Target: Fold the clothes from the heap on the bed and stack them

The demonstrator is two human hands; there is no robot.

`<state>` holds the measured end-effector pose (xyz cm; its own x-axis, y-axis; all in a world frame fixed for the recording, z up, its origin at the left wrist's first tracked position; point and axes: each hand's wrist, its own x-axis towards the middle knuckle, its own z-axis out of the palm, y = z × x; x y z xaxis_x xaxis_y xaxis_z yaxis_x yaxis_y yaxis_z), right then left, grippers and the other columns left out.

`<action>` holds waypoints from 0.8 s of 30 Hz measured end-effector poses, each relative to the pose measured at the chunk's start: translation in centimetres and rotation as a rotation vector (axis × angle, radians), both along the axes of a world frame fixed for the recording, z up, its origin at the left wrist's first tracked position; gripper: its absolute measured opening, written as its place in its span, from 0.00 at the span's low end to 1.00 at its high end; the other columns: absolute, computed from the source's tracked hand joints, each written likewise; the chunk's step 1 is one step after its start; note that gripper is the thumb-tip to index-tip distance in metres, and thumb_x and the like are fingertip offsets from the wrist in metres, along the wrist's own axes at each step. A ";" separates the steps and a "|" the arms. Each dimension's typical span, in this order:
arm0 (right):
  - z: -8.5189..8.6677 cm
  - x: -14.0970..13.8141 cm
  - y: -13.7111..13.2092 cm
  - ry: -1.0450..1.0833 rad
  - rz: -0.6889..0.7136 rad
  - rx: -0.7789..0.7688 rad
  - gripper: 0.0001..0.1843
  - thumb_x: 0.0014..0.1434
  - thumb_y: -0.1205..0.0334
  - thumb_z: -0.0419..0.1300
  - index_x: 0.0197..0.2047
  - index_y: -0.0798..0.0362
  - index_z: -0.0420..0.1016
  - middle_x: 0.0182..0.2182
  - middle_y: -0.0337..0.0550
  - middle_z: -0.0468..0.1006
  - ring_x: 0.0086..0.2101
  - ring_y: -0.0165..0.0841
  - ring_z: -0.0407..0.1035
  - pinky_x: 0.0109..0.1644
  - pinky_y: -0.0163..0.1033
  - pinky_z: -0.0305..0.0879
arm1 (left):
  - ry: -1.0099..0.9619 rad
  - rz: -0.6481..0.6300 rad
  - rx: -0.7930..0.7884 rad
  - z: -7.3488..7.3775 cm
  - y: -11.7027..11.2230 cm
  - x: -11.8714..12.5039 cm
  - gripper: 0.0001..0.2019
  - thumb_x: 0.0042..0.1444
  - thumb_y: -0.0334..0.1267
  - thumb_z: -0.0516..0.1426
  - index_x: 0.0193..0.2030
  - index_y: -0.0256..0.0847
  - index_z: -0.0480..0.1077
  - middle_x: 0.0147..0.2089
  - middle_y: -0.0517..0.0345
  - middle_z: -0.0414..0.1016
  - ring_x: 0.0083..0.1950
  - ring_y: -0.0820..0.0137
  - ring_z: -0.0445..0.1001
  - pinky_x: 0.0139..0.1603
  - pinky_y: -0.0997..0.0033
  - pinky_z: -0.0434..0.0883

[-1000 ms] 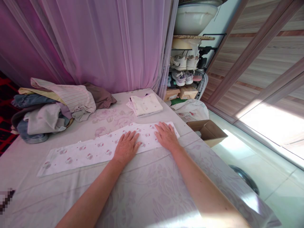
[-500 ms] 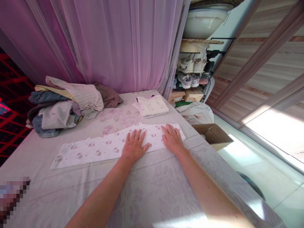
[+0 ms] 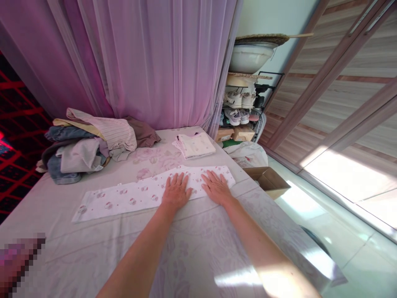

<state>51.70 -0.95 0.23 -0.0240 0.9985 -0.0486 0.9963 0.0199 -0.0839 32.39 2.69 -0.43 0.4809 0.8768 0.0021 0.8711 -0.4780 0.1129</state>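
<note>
A long strip of white cloth (image 3: 124,198) with a small pink cartoon-cat print lies flat across the bed (image 3: 77,248), running from left to right. My left hand (image 3: 176,191) rests palm down on the strip near its near edge, fingers spread. My right hand (image 3: 217,188) presses flat on the strip's right part, a short gap from the left. Neither hand grips anything. A folded pale cloth (image 3: 194,145) lies beyond the strip, apart from both hands.
A heap of folded and crumpled clothes (image 3: 83,147) sits at the bed's far left. A sheer pink curtain (image 3: 155,62) hangs behind. A shoe rack (image 3: 238,103), an open cardboard box (image 3: 268,180) and a white bag (image 3: 246,155) stand past the right edge, above a tiled floor (image 3: 322,219).
My hands sit a little closer together on the strip, mostly from the right hand shifting left. The whole view has also shifted, with the strip's left end moving rightward in the picture.
</note>
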 end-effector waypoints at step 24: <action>-0.5 2.2 -1.6 -0.044 -0.109 0.006 0.33 0.67 0.48 0.33 0.70 0.53 0.49 0.69 0.44 0.47 0.67 0.35 0.39 0.69 0.48 0.35 | 0.041 -0.091 -0.065 1.2 -0.1 -2.0 0.29 0.65 0.52 0.39 0.70 0.44 0.51 0.73 0.53 0.46 0.73 0.60 0.44 0.70 0.51 0.44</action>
